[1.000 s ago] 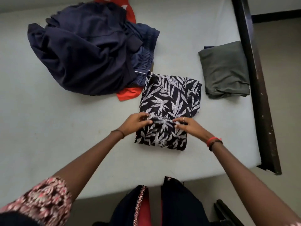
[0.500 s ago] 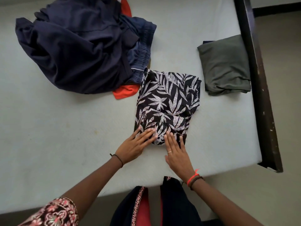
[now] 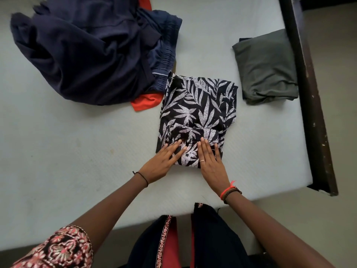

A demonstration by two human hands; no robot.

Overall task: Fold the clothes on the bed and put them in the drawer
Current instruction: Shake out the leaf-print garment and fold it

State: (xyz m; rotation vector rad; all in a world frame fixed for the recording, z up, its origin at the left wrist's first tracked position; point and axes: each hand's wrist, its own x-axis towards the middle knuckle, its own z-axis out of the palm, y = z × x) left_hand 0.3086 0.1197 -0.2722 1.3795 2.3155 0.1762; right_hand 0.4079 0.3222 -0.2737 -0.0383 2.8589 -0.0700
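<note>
Fingers (image 3: 205, 149), earlier pinched on the fold, are now pressed flat and straight on the leaf-print garment (image 3: 199, 105); the fold is judged complete.

Left hand (image 3: 160, 164) and right hand (image 3: 212, 167) flat on folded leaf-print garment (image 3: 199, 105), perhaps a shirt

Premises assessed as a bedroom in a private home. Grounds: a bed (image 3: 77, 151) with a pale sleeping surface sits in a dark wooden frame (image 3: 304, 93) (finish chipped along its edge) on a plain grey floor (image 3: 340, 74). Household clothing lies on it, namely a loose heap of navy garments (image 3: 87, 55), a folded grey garment (image 3: 266, 66) and a folded leaf-print garment (image 3: 199, 105).
</note>
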